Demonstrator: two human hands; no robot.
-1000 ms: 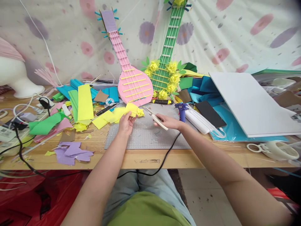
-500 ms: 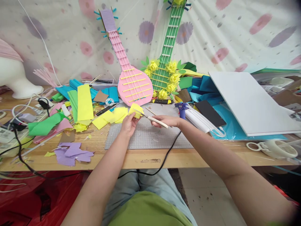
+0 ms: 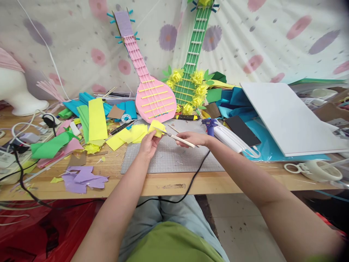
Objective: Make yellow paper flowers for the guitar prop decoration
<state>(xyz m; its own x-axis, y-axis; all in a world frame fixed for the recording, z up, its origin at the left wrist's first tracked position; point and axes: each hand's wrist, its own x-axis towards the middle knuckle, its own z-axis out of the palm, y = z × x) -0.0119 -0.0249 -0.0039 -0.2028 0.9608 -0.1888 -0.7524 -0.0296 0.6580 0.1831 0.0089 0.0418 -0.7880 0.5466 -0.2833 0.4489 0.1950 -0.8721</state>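
Observation:
My left hand (image 3: 149, 145) pinches a small square of yellow crepe paper (image 3: 156, 126) above the grey cutting mat (image 3: 174, 160). In my right hand (image 3: 191, 139) is a pair of scissors (image 3: 184, 141) with pale handles, fingers closed around them. The blades point left and lie across the yellow paper; whether they are cutting into it I cannot tell. More yellow paper pieces (image 3: 139, 132) lie just left of the mat. Behind my hands a pink paper lute (image 3: 156, 103) leans on the backdrop, beside a green one (image 3: 192, 60) trimmed with yellow paper flowers.
To the right are a blue glue gun (image 3: 210, 126), a black phone-like slab (image 3: 242, 130), a large white board (image 3: 294, 120) and a tape roll (image 3: 324, 171). Purple paper scraps (image 3: 84, 178) and green paper (image 3: 53, 144) lie left. A black cable (image 3: 191, 185) crosses the table edge.
My hands keep nearly the same pose, with the scissors still at the yellow paper. The whole view has shifted very slightly.

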